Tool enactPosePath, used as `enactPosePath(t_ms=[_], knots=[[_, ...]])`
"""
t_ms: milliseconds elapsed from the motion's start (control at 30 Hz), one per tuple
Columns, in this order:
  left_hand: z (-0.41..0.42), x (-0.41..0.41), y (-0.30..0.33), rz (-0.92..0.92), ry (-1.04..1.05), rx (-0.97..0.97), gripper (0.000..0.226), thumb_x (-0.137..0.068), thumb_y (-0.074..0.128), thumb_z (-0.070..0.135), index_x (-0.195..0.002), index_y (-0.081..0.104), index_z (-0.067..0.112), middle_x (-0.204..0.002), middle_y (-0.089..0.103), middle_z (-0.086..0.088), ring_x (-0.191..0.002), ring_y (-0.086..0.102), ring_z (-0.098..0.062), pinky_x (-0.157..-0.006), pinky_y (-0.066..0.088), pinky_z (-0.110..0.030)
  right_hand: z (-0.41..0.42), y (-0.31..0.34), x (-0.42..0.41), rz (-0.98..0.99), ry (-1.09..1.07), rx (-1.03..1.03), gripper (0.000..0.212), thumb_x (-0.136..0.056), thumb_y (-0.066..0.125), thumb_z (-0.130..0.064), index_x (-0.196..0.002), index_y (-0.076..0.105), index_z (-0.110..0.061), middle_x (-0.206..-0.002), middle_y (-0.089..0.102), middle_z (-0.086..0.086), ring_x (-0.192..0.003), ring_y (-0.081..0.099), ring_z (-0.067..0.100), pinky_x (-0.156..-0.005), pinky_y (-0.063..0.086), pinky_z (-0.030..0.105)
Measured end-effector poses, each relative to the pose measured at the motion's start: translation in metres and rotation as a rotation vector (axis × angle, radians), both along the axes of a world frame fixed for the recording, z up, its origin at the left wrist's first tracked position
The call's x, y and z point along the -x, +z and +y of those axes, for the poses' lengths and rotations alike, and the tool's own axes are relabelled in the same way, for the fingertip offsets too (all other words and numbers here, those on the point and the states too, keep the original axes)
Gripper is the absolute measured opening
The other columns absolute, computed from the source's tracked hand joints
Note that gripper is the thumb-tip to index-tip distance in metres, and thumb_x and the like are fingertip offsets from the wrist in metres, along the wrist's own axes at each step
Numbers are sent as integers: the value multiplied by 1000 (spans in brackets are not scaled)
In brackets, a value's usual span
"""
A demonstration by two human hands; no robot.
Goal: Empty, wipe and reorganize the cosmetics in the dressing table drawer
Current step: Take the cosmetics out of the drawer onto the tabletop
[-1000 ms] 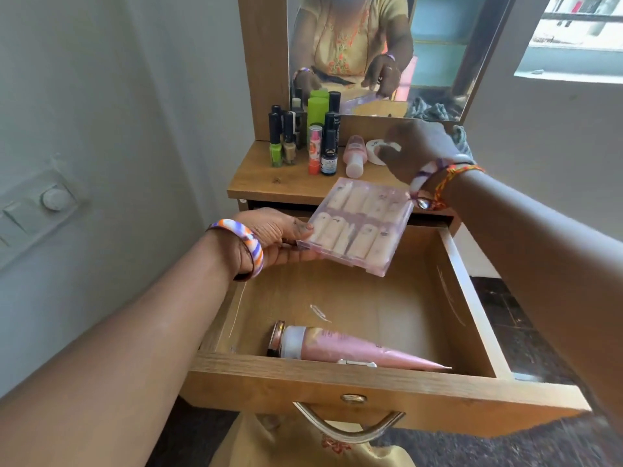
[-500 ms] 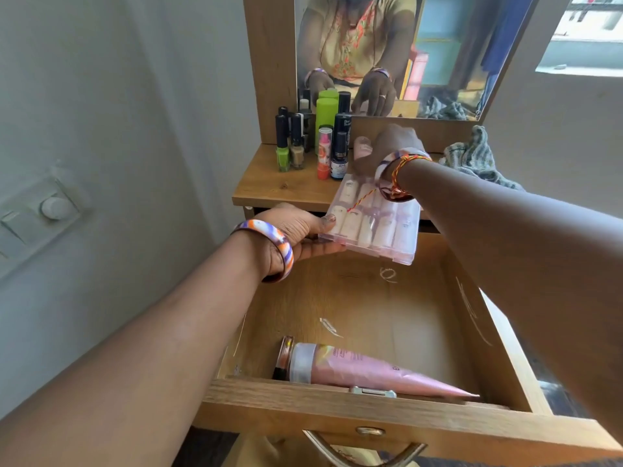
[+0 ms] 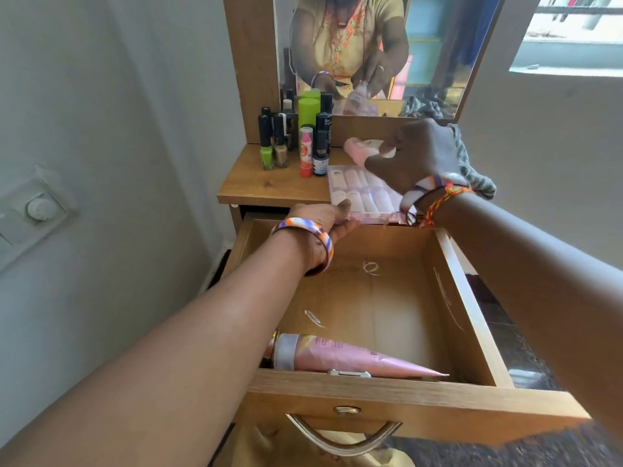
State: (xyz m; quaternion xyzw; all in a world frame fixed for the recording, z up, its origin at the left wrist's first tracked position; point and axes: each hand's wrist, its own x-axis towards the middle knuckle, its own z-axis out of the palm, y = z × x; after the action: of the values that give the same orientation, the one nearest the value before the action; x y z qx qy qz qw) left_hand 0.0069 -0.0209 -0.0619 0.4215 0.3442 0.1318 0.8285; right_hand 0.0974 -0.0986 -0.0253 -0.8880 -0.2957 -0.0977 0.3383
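Note:
The wooden drawer (image 3: 404, 392) is pulled open. Inside it a pink tube (image 3: 354, 357) lies against the front wall, and white smears mark the floor. A clear plastic box (image 3: 360, 190) of small pale items rests on the front edge of the dressing table top (image 3: 269, 187). My left hand (image 3: 323, 220) grips the box's near left corner. My right hand (image 3: 418, 153) reaches over the box and closes on a tilted pink bottle (image 3: 357, 150) behind it. A white jar is mostly hidden by those fingers.
Nail polish bottles (image 3: 266, 146), a green can (image 3: 308, 112), dark bottles and a red-capped stick stand at the top's back left. A grey cloth (image 3: 472, 170) lies at the right, under the mirror (image 3: 438, 45). The wall with a switch plate (image 3: 37, 207) is close on the left.
My left hand carried the clear box up from over the drawer onto the table top's edge. My right hand stayed over the back right of the top and took hold of the pink bottle.

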Motion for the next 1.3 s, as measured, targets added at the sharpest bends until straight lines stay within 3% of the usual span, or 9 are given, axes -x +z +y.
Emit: enactPosePath(t_ms=[133,333,433,500,600,767,933,1100,1300], knots=[[-1,-15,-14,47,38,-59,30,-83,62,-8,-112,53,-9,-74,67,-15,-86,65,-26,-96,51,-34,-8,-9,10,-80,-39,81,24,-75,64,-31,-98,70,-24,-105,69,8,-96,64,30,-73,48,31],[3,-21,-9,130,81,87,6,-90,56,1,-85,54,4,-137,51,-20,-127,50,-32,-76,53,-20,-11,-23,19,-128,74,348,48,-83,61,-41,-129,50,-35,-127,59,4,-117,54,30,-84,44,37],[5,-19,-14,54,132,-9,29,-86,60,-4,-114,52,-3,-108,68,-15,-96,69,-25,-63,59,-23,-8,-29,18,-145,94,416,49,-85,62,-31,-131,46,-39,-133,53,0,-121,50,30,-86,44,39],[7,-17,-14,46,100,-24,19,-88,57,-7,-106,54,-3,-71,73,-9,-63,71,-12,-61,57,-21,-7,-30,16,-163,83,424,51,-86,59,-19,-132,44,-38,-134,52,2,-119,50,32,-83,45,39],[14,-15,-19,133,47,-202,37,-87,57,-7,-124,50,-7,-114,68,-18,-106,67,-24,-98,50,-34,-4,-27,12,-180,77,419,53,-87,57,-12,-133,45,-35,-130,54,6,-116,52,34,-82,46,39],[18,-10,-18,226,-108,-380,41,-87,56,-5,-128,52,-5,-135,53,-23,-125,52,-34,-105,44,-42,3,-24,3,-131,87,394,52,-85,60,-16,-132,48,-36,-129,57,10,-117,52,36,-87,47,40],[16,0,-14,201,-78,-330,15,-86,53,-17,-85,58,-2,-84,56,-11,-94,57,-25,-82,52,-30,6,-26,1,-125,91,377,60,-82,64,-16,-136,41,-30,-126,59,10,-116,52,36,-87,48,42],[21,19,-9,339,-442,-635,14,-84,63,-5,-83,57,8,-82,62,-7,-72,59,-14,-70,53,-26,-4,-21,10,-59,94,350,67,-78,72,-22,-136,42,-32,-136,50,3,-123,48,31,-90,46,42],[22,44,-12,639,-1148,-1262,40,-72,78,34,-107,64,21,-106,70,-1,-94,66,-17,-90,55,-35,-25,-28,53,-175,143,282,35,-79,67,-32,-113,64,-27,-116,64,5,-101,62,28,-80,54,37]])
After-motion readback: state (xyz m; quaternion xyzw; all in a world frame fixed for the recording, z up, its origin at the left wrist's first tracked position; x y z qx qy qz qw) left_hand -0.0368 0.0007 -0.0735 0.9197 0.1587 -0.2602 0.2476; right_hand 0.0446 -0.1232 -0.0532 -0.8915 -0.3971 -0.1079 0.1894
